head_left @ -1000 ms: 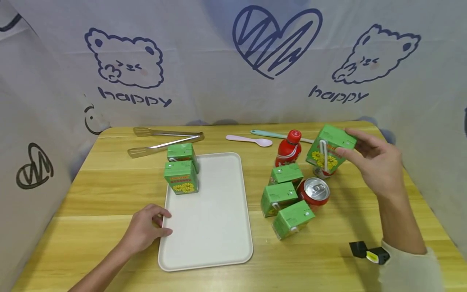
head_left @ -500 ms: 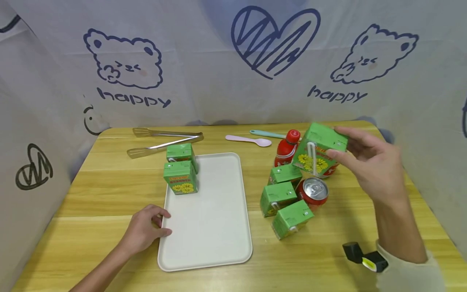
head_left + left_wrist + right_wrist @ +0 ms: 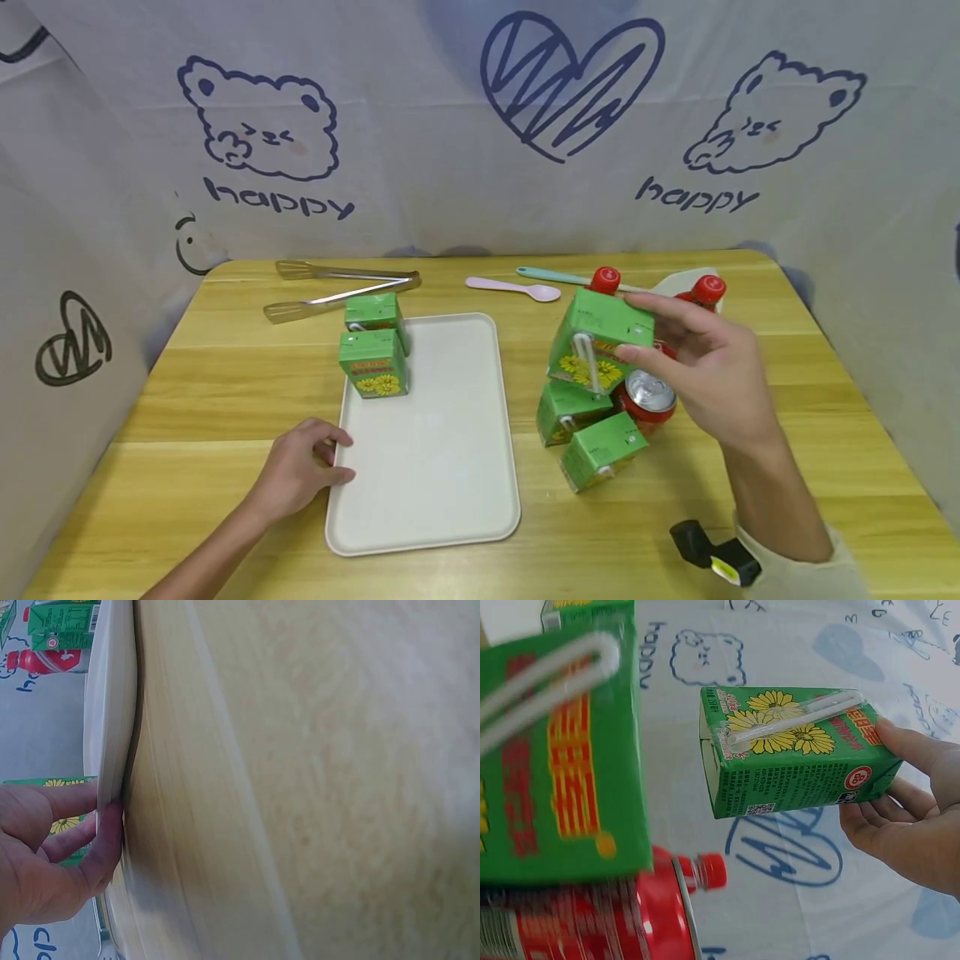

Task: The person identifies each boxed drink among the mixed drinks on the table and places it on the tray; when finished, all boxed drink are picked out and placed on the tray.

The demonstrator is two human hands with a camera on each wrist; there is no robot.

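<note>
My right hand (image 3: 712, 375) grips a green drink carton (image 3: 600, 342) with yellow flowers and a white straw on its side. In the head view it is held above the cartons on the right; the right wrist view shows the held carton (image 3: 795, 757) tilted, with fingers at one end. My left hand (image 3: 300, 467) pinches the left rim of a white tray (image 3: 427, 467), thumb and fingers on either side of it. Two green cartons (image 3: 373, 367) stand at the tray's far left corner. To the tray's right are a green carton (image 3: 573, 408) and another green carton (image 3: 603, 450).
Beside the right cartons stands a red can (image 3: 648, 396). A red-capped bottle (image 3: 604, 279) and a second red-capped bottle (image 3: 708, 290) are partly hidden behind. Metal tongs (image 3: 337, 292), a pink spoon (image 3: 517, 288) and a teal-handled utensil (image 3: 551, 275) lie along the table's back.
My right hand has carried the carton left and nearer, uncovering the second red-capped bottle and now hiding the rearmost right-hand carton. My left hand and the tray stay in place.
</note>
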